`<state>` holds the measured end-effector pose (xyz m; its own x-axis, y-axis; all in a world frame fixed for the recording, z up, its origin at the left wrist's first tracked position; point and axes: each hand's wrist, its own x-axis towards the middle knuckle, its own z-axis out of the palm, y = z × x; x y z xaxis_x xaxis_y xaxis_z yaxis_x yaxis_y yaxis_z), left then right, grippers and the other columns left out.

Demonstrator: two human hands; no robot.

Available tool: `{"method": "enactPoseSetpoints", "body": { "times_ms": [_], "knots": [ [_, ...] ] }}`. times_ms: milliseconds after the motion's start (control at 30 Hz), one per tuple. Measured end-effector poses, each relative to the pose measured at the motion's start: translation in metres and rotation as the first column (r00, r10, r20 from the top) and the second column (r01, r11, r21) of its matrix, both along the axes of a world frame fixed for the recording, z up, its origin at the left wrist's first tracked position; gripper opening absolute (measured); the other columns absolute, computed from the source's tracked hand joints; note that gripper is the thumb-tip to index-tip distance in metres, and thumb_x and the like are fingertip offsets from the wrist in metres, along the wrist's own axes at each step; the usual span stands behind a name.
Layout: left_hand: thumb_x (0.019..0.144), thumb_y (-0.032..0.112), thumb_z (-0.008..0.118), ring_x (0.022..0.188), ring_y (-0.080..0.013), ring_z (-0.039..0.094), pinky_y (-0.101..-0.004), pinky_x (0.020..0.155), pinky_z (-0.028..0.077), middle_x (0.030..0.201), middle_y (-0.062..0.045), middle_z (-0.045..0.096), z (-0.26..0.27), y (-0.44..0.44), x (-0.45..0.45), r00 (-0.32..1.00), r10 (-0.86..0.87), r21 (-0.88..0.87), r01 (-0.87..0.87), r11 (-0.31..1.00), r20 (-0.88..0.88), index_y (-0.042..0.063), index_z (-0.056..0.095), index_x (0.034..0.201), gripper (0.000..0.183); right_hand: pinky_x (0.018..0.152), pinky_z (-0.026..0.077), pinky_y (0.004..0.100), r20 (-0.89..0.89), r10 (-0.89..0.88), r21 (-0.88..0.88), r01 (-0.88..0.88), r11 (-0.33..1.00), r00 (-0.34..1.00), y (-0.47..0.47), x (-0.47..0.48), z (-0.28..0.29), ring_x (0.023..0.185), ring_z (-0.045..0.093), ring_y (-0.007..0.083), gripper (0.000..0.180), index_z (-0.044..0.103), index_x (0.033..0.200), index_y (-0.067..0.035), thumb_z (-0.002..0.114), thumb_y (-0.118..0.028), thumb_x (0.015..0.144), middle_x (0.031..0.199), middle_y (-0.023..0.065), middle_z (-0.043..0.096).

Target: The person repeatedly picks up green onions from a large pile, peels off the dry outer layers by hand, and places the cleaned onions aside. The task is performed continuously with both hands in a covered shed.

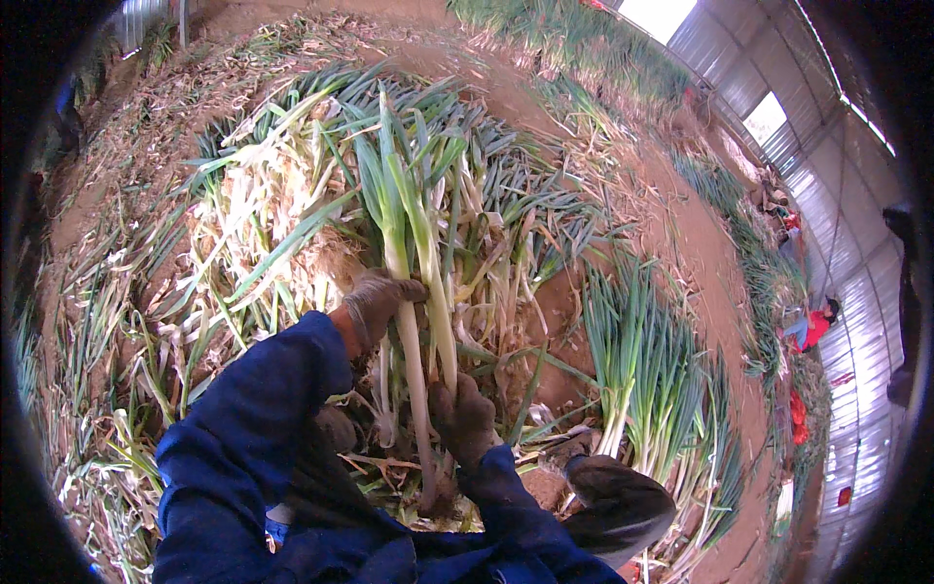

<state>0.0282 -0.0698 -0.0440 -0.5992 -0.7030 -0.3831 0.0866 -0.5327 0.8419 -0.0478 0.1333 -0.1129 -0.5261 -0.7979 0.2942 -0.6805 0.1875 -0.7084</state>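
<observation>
My left hand (379,299), in a soiled knit glove, is closed around the pale shank of a long green onion (412,350) whose roots hang low between my legs. My right hand (463,416), gloved too, grips the lower stem of a second green onion (440,321) just right of the first. Both stalks stand nearly upright, their green leaves fanning out away from me. Behind them lies a large heap of untrimmed green onions (292,182) with dry outer leaves and roots. The fingertips of my right hand are partly hidden by the stem.
Bundles of cleaner green onions (642,372) lie to the right, by my knee (620,496). Stripped leaves (146,350) litter the earthen floor on the left. More onions (584,51) are piled at the back. Far right, a person in red (817,326) sits near the corrugated metal wall (861,350).
</observation>
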Motion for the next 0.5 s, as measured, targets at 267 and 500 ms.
{"method": "enactPoseSetpoints", "body": {
  "times_ms": [267,500],
  "knots": [
    [0.072,0.0,0.067,0.061,-0.0255,0.06,-0.0377,0.054,0.053,0.078,-0.014,0.062,0.011,0.006,0.009,0.999,-0.014,-0.052,0.012,0.999,-0.046,-0.005,0.062,0.091,0.019,0.057,0.045,0.0233,0.936,0.172,-0.144,-0.113,0.983,0.306,0.016,-0.021,-0.001,0.065,0.055,0.0095,0.028,0.059,0.11,0.002,0.055,-0.019,0.092,0.08,0.001,0.062],
    [0.072,0.011,0.071,0.066,-0.0207,0.059,-0.0328,0.061,0.049,0.076,-0.011,0.061,0.018,0.018,0.014,0.915,-0.301,-0.448,0.396,0.801,0.27,-0.002,0.061,0.089,0.023,0.046,0.035,0.0228,0.962,0.261,-0.257,-0.049,0.965,0.084,-0.002,-0.027,-0.022,0.051,0.043,0.0088,0.042,0.056,0.104,-0.002,0.049,-0.041,0.092,0.063,-0.0023,0.047]
  ]
}}
